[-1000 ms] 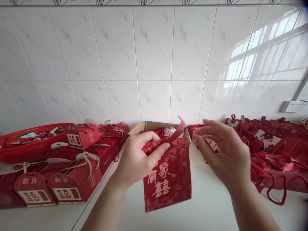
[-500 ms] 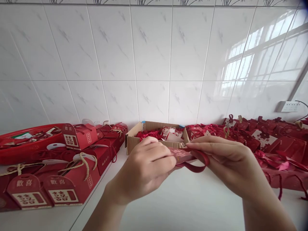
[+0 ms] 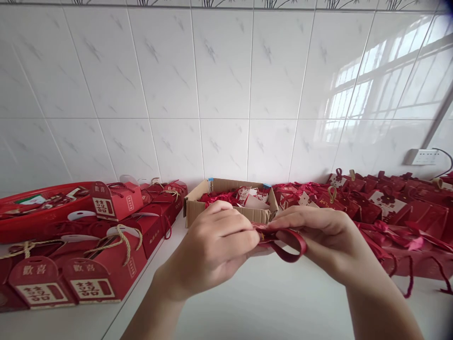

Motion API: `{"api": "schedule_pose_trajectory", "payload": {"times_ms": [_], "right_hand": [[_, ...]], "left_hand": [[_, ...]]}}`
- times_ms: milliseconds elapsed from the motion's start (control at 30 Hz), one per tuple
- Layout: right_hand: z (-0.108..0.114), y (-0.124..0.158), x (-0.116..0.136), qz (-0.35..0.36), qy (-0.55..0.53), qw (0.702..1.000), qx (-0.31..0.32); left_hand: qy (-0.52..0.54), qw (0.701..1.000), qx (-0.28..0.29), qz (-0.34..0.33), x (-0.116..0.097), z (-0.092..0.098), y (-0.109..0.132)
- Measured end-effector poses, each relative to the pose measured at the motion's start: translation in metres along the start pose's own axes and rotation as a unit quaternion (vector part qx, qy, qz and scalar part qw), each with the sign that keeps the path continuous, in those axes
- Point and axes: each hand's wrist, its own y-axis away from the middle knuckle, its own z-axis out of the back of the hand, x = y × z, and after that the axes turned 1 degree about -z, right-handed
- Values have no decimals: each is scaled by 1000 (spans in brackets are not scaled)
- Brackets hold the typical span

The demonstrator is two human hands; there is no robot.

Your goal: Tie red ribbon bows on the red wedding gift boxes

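It is indoors here, set up like a little packing place; I can't tell if it is a home or a shop. Shiny white tiles with grey marks (image 3: 226,146) cover the wall (image 3: 226,61). There is a white table (image 3: 283,302), with many red paper gift boxes (image 3: 123,267), a brown cardboard box (image 3: 194,215) and a red plastic tub (image 3: 21,231).

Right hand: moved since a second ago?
Yes: the right hand moved left and lower in view, judged against the cardboard box.
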Motion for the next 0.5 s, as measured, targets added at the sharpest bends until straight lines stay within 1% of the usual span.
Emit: {"api": "schedule_pose_trajectory", "payload": {"times_ms": [133, 267, 333, 500], "right_hand": [[1, 0, -2, -4, -9, 1000, 14], [3, 1, -4, 10, -19, 998, 58], [4, 1, -5, 19, -3, 997, 75], [4, 0, 0, 66, 42, 993, 86]], "left_hand": [[-1, 1000, -4, -2, -1, 1, -1], [-15, 1000, -16, -13, 0, 1, -2], [-29, 999, -26, -25, 1, 1, -1], [-36, 997, -51, -54, -1, 3, -2]]}}
